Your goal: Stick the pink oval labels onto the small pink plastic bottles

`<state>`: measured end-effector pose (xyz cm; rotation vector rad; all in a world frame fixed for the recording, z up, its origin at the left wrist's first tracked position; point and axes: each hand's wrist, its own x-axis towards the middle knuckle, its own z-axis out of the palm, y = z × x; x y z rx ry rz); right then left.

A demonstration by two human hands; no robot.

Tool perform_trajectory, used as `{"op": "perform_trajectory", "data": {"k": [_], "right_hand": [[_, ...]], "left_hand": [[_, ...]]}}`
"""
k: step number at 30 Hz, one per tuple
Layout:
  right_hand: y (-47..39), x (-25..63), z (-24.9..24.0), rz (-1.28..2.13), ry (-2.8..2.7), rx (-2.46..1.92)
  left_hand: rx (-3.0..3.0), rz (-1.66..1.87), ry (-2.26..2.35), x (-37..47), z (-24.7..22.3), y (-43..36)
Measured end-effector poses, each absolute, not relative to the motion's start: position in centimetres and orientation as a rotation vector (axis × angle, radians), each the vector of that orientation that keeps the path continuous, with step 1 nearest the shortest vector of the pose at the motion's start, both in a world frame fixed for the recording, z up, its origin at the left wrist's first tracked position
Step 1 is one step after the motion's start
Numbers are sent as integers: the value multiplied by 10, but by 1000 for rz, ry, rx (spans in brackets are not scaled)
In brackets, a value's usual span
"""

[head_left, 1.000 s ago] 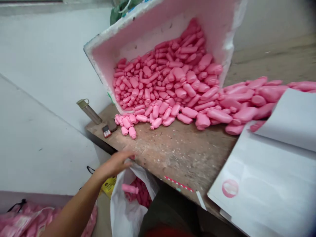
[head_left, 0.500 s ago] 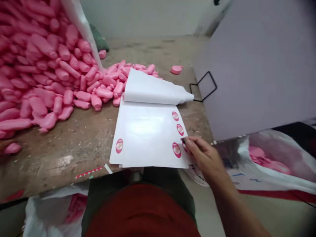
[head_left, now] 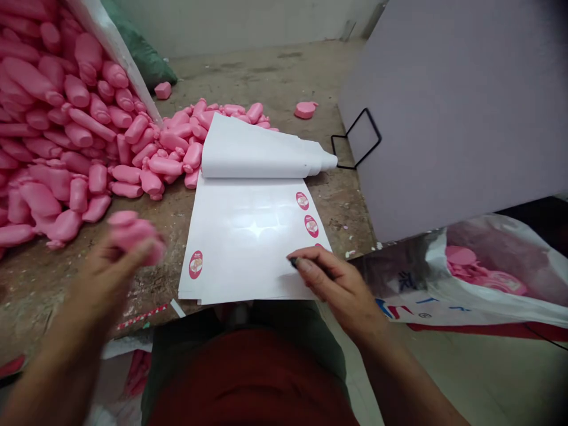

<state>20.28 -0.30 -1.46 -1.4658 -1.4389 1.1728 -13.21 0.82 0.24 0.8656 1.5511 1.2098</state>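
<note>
My left hand [head_left: 109, 266], smeared by motion, is closed around a pink bottle-shaped plastic piece [head_left: 137, 236] over the table, left of the sticker sheets. My right hand [head_left: 332, 284] hovers over the lower right of the top sticker sheet [head_left: 248, 236], thumb and forefinger pinched on a small dark pointed thing [head_left: 293, 261]. Its kind is not clear. Oval red-and-white stickers sit on the sheet: one at the lower left [head_left: 196, 264], others along the right edge [head_left: 311, 225], one partly hidden by my right hand. The upper sheets [head_left: 257, 154] are folded back.
Many pink plastic pieces [head_left: 48, 118] fill the left side, spilling from a white sack [head_left: 119, 53]. A grey panel [head_left: 444, 118] with a black wire loop [head_left: 377, 127] stands right. An open bag [head_left: 435, 302] with pink pieces lies lower right. One pink piece [head_left: 305, 109] sits farther back.
My left hand has come into view from the left with a pink piece in it. My right hand has moved left from the sheet's right edge, still pinching the dark thing. The view has shifted slightly.
</note>
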Motion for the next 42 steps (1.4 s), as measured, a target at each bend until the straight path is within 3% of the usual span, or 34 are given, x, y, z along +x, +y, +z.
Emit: {"op": "perform_trajectory", "data": {"k": [3, 6, 10, 13, 21, 34, 42], "right_hand": [[3, 222, -24, 1052, -1149, -1538], [6, 244, -33, 998, -939, -1537], [0, 248, -32, 1021, -973, -1551], [-6, 233, -24, 1002, -1312, -1607], [-4, 210, -35, 272, -2014, -1672], [-2, 203, -34, -89, -2155, -1622], [-1, 199, -36, -39, -2117, -1667]], "left_hand": [[586, 994, 1098, -29, 2, 12], [536, 936, 1062, 12, -9, 17], [591, 977, 1191, -9, -16, 21], [626, 986, 1214, -17, -8, 21], [450, 977, 955, 39, -3, 28], [332, 1002, 931, 38, -15, 35], [298, 975, 898, 36, -18, 36]]}}
